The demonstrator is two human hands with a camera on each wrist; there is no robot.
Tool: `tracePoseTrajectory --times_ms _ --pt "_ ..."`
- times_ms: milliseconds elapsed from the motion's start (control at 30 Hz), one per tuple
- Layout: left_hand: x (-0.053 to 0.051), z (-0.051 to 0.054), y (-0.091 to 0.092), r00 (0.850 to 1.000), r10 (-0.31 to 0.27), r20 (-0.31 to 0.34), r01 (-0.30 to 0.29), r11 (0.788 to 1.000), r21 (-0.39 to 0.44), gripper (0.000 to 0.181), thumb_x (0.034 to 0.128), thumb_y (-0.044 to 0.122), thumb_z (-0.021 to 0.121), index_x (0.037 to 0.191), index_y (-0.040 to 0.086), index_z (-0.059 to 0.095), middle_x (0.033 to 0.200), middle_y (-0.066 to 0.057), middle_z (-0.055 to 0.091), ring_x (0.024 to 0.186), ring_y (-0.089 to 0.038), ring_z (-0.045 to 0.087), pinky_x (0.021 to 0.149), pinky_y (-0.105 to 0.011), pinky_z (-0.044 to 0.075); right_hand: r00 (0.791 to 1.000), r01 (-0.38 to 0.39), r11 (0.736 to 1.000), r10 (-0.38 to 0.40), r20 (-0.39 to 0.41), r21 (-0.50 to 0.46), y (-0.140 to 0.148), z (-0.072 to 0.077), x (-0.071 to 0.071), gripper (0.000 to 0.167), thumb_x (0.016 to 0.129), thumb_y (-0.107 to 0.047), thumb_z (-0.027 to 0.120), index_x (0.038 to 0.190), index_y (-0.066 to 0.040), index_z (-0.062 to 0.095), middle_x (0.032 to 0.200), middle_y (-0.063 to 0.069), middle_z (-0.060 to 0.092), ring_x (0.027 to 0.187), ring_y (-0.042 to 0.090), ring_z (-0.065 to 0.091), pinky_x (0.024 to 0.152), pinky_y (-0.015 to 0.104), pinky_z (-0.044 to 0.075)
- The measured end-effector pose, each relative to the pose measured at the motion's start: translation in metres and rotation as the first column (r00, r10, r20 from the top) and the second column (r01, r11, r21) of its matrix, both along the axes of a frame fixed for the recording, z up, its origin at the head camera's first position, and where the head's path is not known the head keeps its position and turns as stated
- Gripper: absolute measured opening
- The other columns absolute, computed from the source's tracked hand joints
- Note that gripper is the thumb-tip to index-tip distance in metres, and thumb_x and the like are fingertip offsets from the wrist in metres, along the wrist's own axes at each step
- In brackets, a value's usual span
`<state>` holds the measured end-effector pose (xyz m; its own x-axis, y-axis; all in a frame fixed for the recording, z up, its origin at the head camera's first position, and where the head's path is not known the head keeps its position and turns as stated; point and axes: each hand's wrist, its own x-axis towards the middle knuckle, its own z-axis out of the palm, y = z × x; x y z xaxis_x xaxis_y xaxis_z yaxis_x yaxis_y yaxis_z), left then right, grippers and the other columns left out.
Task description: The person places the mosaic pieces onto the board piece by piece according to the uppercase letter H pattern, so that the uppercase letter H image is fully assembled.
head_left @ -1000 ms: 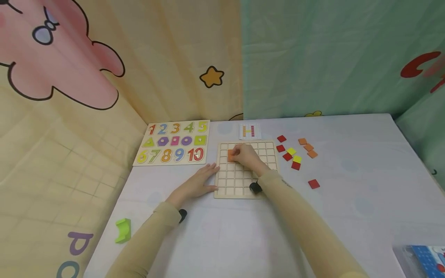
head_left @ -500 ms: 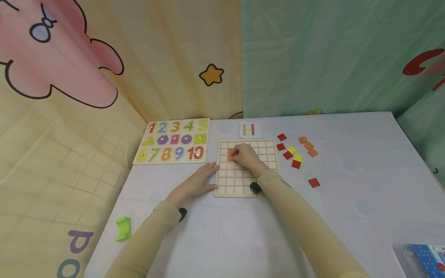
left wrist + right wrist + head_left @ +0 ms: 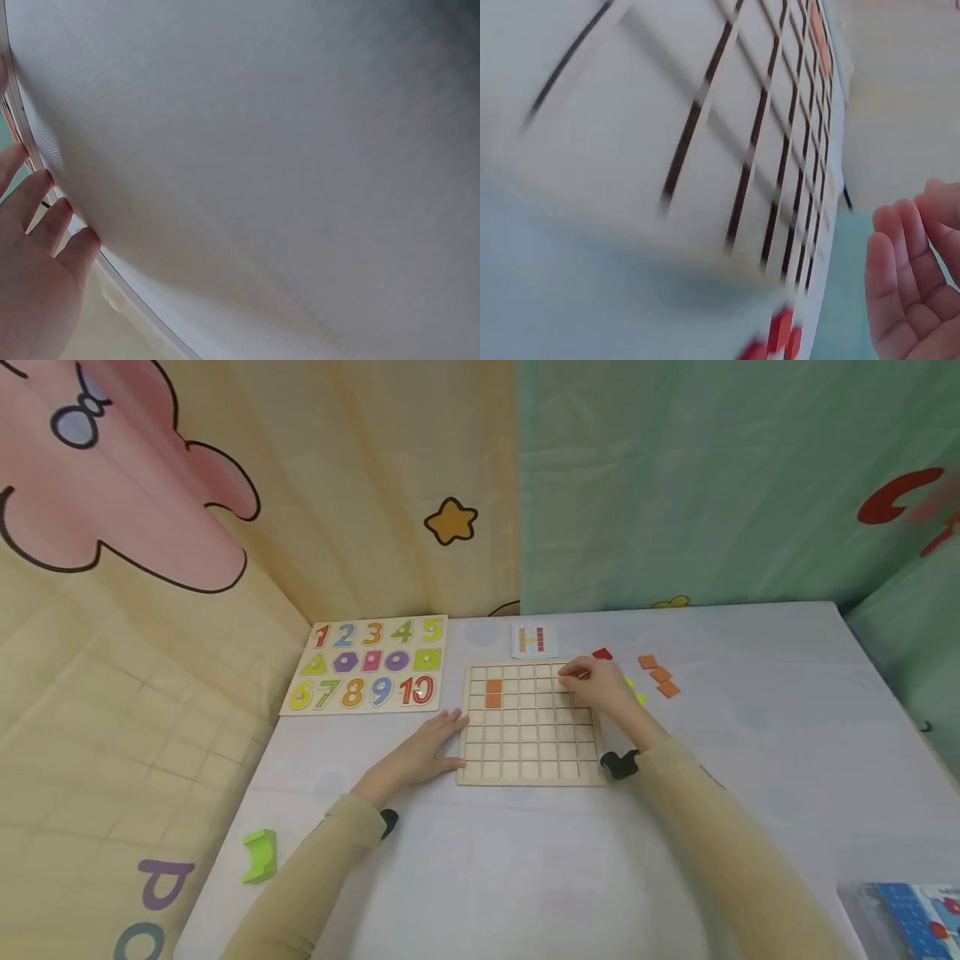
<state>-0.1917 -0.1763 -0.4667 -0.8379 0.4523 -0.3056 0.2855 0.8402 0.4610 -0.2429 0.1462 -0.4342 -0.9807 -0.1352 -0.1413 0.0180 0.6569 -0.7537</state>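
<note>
Fingers of the left hand lie spread against the left edge of the grid board, while those of the right hand, loosely bent and free, hover at its far right corner. Beyond the board lies a pattern card; two orange tiles fill adjoining cells toward the board's far left, and loose tiles lie right of it.

grid board: pale wood, square cells, flat | two orange tiles: seated flat in the board's second column from left, second and third rows from its far edge | three loose orange tiles: slanting row, right of board | red tile: beside board's far right corner | yellow tiles: right of board, partly hidden
</note>
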Motion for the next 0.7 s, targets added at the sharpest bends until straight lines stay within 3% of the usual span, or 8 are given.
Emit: tracePoseTrajectory --times_ms 100,300,500,700 --pt "0.001 0.0 -0.001 1.0 0.0 0.002 0.0 1.0 -0.002 0.078 0.0923 0.037 0.068 0.157 0.018 0.027 0.166 -0.003 0.015 0.155 -0.027 0.007 0.125 -0.048 0.014 0.997 0.077 0.997 -0.077 0.008 0.023 0.036 0.002 0.007 0.031 0.099 -0.028 0.06 0.122 -0.008 0.065 0.119 0.017 0.065 0.103 0.031 0.061 0.082 0.037 0.053" --pt "0.001 0.001 -0.001 1.0 -0.016 -0.011 0.016 1.0 0.015 0.079 0.0922 0.035 0.068 0.157 0.015 0.028 0.166 -0.006 0.015 0.154 -0.03 0.008 0.125 -0.05 0.015 0.976 0.205 0.978 -0.207 0.067 0.036 0.096 -0.004 0.018 0.04 0.1 -0.034 0.057 0.128 -0.006 0.059 0.126 0.02 0.057 0.108 0.034 0.055 0.092 0.04 0.054" --pt "0.002 0.002 -0.002 1.0 -0.012 0.001 0.012 1.0 0.014 0.078 0.0923 0.036 0.068 0.157 0.016 0.028 0.166 -0.005 0.015 0.154 -0.029 0.007 0.125 -0.049 0.015 0.952 0.284 0.958 -0.287 0.105 0.045 0.13 -0.009 0.023 0.045 0.098 -0.038 0.059 0.129 -0.006 0.057 0.125 0.02 0.056 0.111 0.035 0.051 0.073 0.03 0.052" --pt "0.002 0.001 -0.002 1.0 -0.003 0.009 0.002 1.0 0.008 0.079 0.0922 0.038 0.068 0.157 0.019 0.027 0.166 -0.002 0.014 0.155 -0.026 0.006 0.125 -0.048 0.014 0.954 0.273 0.961 -0.277 0.112 0.052 0.143 -0.012 0.025 0.05 0.099 -0.036 0.056 0.133 0.001 0.053 0.129 0.026 0.052 0.112 0.039 0.05 0.093 0.046 0.051"
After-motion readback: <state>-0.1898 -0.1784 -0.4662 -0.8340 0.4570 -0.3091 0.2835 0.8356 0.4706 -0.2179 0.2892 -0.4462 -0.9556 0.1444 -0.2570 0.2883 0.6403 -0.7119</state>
